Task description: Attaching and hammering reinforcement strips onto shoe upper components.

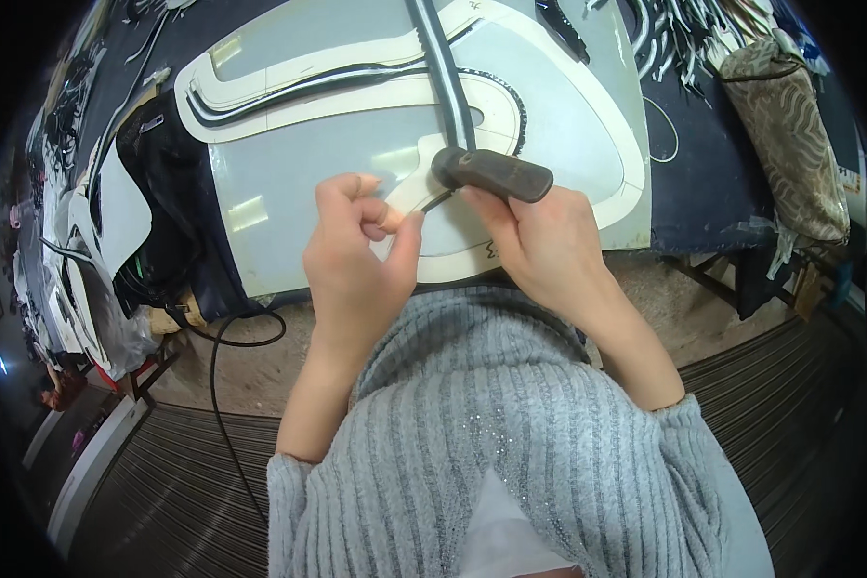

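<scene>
A thin dark strip point(437, 201) runs between my two hands, along the edge of a white shaped pattern piece point(310, 108). My left hand point(361, 236) pinches the strip's near left end between thumb and fingers. At its other end, the fingertips of my right hand point(539, 236) are closed, partly hidden below a hammer head point(499, 175). The hammer's metal handle point(440, 72) stretches away from me across the pattern piece. A dark curved strip with a pale line point(303, 85) lies along the pattern's long arm, and a dark notched edging point(523, 111) follows its round end.
The pattern rests on a pale translucent sheet point(289, 207) on a dark-covered table. Left are a black bag point(178, 183) and white cut pieces point(123, 207). A patterned pouch point(785, 140) stands right, near bundled strips point(689, 34). A black cable point(217, 385) hangs down left.
</scene>
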Demonstrator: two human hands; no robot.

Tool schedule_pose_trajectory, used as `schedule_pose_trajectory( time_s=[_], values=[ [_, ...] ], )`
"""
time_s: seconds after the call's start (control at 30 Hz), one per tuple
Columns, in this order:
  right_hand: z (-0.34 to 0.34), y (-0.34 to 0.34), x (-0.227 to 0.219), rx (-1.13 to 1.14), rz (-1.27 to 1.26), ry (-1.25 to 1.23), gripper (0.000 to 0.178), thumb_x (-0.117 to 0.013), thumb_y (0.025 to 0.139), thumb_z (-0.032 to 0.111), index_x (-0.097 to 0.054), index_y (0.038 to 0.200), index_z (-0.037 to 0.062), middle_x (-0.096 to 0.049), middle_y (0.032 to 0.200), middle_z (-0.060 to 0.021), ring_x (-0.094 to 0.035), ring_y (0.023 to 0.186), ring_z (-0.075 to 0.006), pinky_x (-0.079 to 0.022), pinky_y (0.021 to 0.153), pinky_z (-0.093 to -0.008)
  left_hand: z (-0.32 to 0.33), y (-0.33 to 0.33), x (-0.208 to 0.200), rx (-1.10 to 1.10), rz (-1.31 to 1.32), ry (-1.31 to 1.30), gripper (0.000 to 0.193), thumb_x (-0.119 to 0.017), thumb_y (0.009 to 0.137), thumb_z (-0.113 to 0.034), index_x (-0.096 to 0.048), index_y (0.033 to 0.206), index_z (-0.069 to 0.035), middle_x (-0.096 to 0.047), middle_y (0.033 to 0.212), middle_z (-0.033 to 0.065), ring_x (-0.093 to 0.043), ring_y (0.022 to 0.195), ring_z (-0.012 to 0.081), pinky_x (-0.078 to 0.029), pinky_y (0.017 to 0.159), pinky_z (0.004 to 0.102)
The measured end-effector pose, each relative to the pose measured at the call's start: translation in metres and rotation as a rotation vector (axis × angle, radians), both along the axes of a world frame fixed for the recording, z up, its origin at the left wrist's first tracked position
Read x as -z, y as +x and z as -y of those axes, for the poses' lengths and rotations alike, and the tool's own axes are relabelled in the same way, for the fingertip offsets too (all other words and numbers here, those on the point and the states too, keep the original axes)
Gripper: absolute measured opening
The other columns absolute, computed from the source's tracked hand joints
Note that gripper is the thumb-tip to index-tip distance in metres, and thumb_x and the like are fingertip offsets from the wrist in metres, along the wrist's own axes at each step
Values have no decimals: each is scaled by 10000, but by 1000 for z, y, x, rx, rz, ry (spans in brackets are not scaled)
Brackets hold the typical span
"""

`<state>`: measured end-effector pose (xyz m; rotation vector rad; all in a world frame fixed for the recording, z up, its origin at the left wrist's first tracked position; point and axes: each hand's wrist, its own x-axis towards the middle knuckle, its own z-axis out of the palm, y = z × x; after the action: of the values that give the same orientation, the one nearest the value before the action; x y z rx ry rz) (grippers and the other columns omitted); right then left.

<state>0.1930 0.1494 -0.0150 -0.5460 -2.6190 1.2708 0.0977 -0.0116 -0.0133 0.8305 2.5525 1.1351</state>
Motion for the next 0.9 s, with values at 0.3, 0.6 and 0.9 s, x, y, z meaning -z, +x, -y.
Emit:
schedule_pose_trajectory(
  time_s=[0.3,0.6,0.9],
  values=[
    [2,1,-2,0,-11,12,217,-591,975,261,-687,1084,100,-672,748,-146,-650,650,-364,-511,568,-436,-7,3,2,-9,-75,28,383,-739,837,-10,-502,1137,12,-618,739,3,-534,676,66,-445,656,213],
    [-4,-2,-11,-101,45,29,203,-599,968,232,-642,968,34,-663,701,-146,-651,619,-354,-510,556,-430,28,14,14,-104,-107,281,419,-726,837,35,-516,1199,36,-662,950,82,-629,808,123,-521,723,270],
    [-4,-13,-34,-429,243,405,276,-618,949,249,-556,842,3,-623,601,-139,-657,594,-330,-505,538,-424,12,11,11,-109,-66,150,498,-785,724,-31,-529,1151,-4,-637,882,87,-610,792,234,-509,714,330]
  ],
)
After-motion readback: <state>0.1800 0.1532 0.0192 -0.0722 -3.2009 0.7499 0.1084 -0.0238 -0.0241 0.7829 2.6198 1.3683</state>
